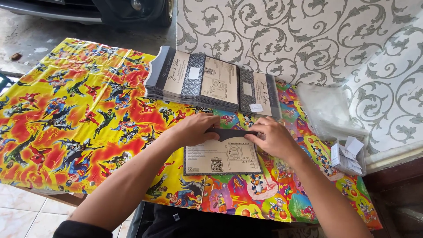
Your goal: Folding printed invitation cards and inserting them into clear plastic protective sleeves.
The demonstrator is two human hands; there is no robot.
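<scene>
A cream card (222, 156) with a dark border lies on the bright cartoon-print table cover (66, 110), its dark top flap folded down. My left hand (194, 128) presses the flap's left end with flat fingers. The flap's right end sits under my right hand (273, 137). Both hands rest on the same card. Just beyond them a stack of the same cards (194, 81) lies spread open, and a smaller closed pile (260, 94) sits beside it.
A pile of clear plastic sleeves (328, 110) lies at the right, with small white labels (348, 154) near the table's right edge. A scroll-patterned wall covering (308, 39) rises behind. A vehicle's front (110, 11) and concrete floor show at top left.
</scene>
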